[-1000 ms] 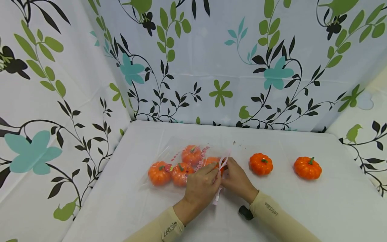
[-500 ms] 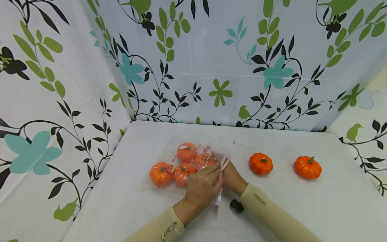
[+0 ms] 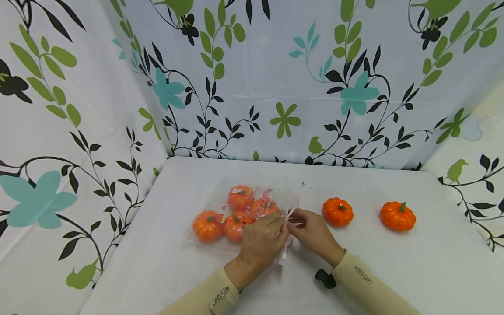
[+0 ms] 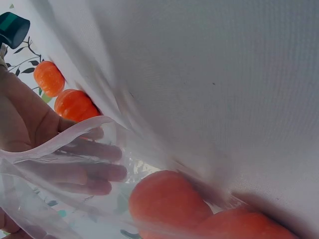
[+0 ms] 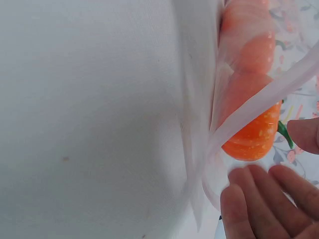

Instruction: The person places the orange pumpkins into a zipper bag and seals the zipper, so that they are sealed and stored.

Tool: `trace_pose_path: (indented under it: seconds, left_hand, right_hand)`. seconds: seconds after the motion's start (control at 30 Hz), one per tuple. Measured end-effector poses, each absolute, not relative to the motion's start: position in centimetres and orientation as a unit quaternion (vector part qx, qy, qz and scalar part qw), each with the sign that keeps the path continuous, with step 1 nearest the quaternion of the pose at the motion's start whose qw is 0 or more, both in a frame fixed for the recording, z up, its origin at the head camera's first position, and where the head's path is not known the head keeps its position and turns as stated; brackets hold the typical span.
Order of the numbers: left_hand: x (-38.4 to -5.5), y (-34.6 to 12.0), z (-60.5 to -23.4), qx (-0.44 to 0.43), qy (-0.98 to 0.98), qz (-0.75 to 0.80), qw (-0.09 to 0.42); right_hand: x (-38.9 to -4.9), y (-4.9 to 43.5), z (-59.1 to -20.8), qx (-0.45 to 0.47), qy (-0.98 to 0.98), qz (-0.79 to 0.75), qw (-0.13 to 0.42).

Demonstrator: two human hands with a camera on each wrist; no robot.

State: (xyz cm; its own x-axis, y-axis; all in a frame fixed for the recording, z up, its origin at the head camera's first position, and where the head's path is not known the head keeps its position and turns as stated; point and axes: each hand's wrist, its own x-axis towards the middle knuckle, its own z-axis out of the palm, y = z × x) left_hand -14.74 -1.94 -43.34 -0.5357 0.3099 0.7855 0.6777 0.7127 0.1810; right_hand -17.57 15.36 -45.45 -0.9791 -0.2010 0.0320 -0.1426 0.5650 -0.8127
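Note:
A clear zip bag [image 3: 214, 199] with pink print lies on the table, several orange toy pumpkins [image 3: 208, 226] inside. My left hand [image 3: 260, 240] pinches the bag's edge near its pale pink zip strip [image 3: 284, 253]. At the bag's mouth is my right hand [image 3: 313, 229], its fingers extended and holding nothing in the right wrist view. Through the film in the left wrist view, the fingers of the right hand [image 4: 25, 119] show stretched toward the pumpkins [image 4: 167, 204]. Nearest the mouth lies one bagged pumpkin [image 5: 249, 134] with a green stem.
Two loose pumpkins, one closer [image 3: 337, 212] and one farther right [image 3: 397, 216], rest on the white-covered table [image 3: 393, 271]. A small black device [image 3: 325, 278] sits by my right wrist. A leaf-patterned curtain [image 3: 252, 87] rises behind the table.
My right hand went into the bag with a pumpkin, which moved left among the others, then drew back to the mouth without it. My left hand stayed at the bag's edge.

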Motion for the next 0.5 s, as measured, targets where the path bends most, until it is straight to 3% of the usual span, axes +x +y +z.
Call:
trace_pose_path:
  seconds: [0.2,0.5]
  left_hand:
    - [-14.6,-1.8,-43.1,-0.296,-0.846,-0.241,0.372]
    - [-14.6,-1.8,-43.2,-0.294,-0.842,-0.254,0.375]
  right_hand:
    - [-17.1,15.3,-45.6,-0.165,0.872,-0.456,0.061]
    - [-18.0,13.8,-45.4,-0.179,0.868,-0.458,0.067]
